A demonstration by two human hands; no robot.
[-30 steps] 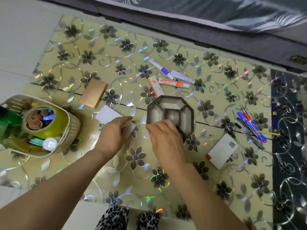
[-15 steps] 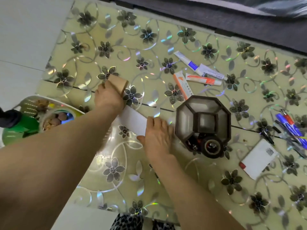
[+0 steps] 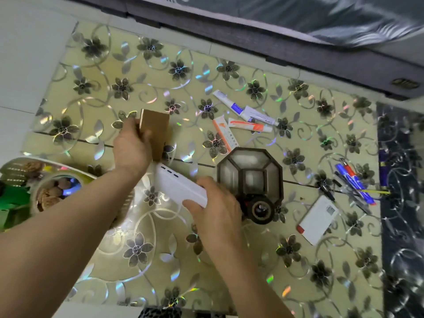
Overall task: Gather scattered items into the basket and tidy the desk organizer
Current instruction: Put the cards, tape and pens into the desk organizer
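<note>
**Both hands lifting boxes off the flowered mat**

The left hand (image 3: 132,149) grips a flat tan-brown cardboard box (image 3: 155,131), fingers and thumb curled round its near end, so that the box stands tilted up off the yellow mat with silver flower print (image 3: 128,255). The right hand (image 3: 214,204) holds a long white rectangular device with a row of small dark ports on its end (image 3: 180,188), thumb under the near edge and fingers curled over the top; the device slants from the right hand up toward the left wrist, raised above the mat.

Just right of the right hand stands the dark brown octagonal desk organizer with frosted compartments (image 3: 250,174), upright on the mat. A dark roll of tape (image 3: 261,210) sits at its near side, touching it. At the left edge lies the cream woven basket (image 3: 13,166), partly hidden by the left forearm; it holds a green-rimmed tub with brownish round things (image 3: 54,191) and something green (image 3: 11,198) that cannot be made out.

Beyond the organizer lie three white tubes with blue and orange markings (image 3: 245,118), close together. To the right, a white flat box with a red corner (image 3: 317,220) lies well apart from the organizer, and farther right a bundle of blue and red pens (image 3: 354,183) rests near the mat's dark border.
</note>
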